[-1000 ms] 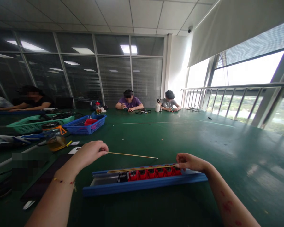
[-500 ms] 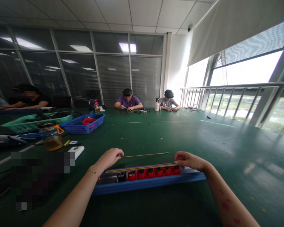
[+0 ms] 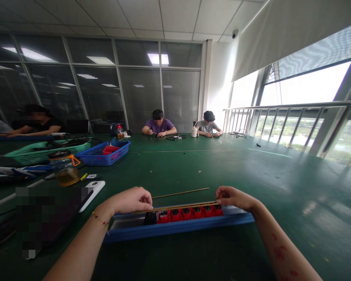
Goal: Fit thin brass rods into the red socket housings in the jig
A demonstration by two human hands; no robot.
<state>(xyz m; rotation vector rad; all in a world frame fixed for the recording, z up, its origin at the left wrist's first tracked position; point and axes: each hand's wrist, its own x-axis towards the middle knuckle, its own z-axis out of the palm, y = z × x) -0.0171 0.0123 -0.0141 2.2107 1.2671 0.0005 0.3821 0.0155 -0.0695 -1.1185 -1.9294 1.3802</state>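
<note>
A long blue tray [image 3: 175, 227] lies across the table in front of me. It holds a row of red block-like parts [image 3: 185, 213] and a black one [image 3: 151, 218] at the row's left end. Thin yellowish sticks [image 3: 181, 207] run lengthwise over the row. My right hand [image 3: 232, 197] pinches their right end. Toward their left end, my left hand [image 3: 133, 201] has its fingers closed on the sticks; its fingertips are partly hidden. Behind the tray, a separate thin stick [image 3: 184, 192] lies slanted on the green table.
To the left are a blue basket [image 3: 105, 156] with a red container, a green basket [image 3: 43, 154], a jar of amber liquid [image 3: 66, 171] and a white device [image 3: 95, 193]. Co-workers [image 3: 159, 125] sit along the far side of the green table [image 3: 240, 168].
My left hand has left the separate stick's end and come down and nearer to the sticks over the tray. My right hand stays at their right end.
</note>
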